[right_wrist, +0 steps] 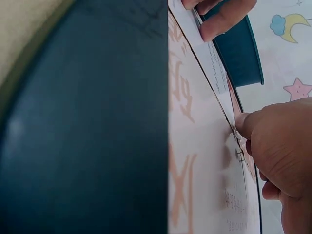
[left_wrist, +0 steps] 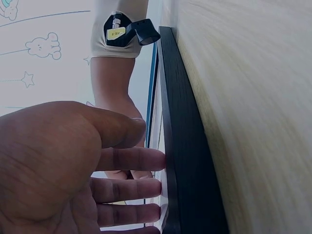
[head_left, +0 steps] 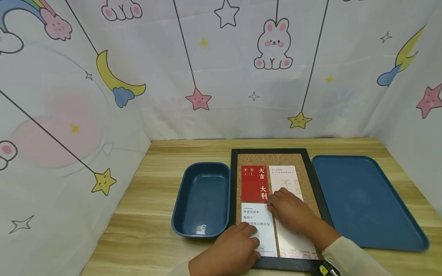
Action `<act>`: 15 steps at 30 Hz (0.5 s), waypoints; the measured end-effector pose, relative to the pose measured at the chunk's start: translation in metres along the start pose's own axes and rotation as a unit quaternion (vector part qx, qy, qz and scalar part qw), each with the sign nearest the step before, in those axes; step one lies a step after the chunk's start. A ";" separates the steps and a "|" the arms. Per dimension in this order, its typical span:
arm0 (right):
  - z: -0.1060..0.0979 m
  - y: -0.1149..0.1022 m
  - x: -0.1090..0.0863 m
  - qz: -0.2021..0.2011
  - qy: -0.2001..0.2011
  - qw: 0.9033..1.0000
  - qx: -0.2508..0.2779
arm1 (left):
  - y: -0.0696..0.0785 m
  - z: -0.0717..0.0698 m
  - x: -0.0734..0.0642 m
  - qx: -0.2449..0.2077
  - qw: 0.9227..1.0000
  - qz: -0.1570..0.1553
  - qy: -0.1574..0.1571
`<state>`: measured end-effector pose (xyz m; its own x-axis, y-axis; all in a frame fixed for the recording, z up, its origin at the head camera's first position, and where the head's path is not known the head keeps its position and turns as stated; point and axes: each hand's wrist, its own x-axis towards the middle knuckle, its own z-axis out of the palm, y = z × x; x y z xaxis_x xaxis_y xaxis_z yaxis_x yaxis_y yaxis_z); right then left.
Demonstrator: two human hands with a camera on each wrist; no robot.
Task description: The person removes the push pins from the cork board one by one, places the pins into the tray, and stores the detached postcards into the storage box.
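Observation:
A cork board in a black frame lies on the table, bearing a red card with white characters, a white card below it and a long pale card on the right. My left hand rests at the white card's left edge; its fingers are nearly straight in the left wrist view, fingertips at the board. My right hand lies over the long card. In the right wrist view its thumb touches the board where the cards meet; its other fingers are partly hidden.
Left of the board stands a deep blue tray, close against the frame. A flat blue tray lies on the right. A printed white curtain hangs behind the wood-grain table. A small camera sits on the right wrist.

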<state>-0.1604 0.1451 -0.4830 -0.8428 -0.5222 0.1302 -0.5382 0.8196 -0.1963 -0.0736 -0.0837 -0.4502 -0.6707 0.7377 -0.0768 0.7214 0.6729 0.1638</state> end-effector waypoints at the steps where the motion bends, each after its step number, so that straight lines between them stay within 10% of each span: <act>1: 0.000 0.000 -0.001 -0.002 0.000 1.000 -0.002 | 0.000 0.000 0.000 0.003 1.000 0.001 0.003; 15: -0.008 0.008 -0.010 -0.019 0.043 0.999 0.019 | 0.000 0.000 -0.001 0.001 1.000 -0.001 0.007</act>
<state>-0.1565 0.1586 -0.4778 -0.8189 -0.5300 0.2203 -0.5715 0.7886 -0.2269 -0.0728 -0.0842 -0.4501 -0.6746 0.7355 -0.0637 0.7201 0.6746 0.1624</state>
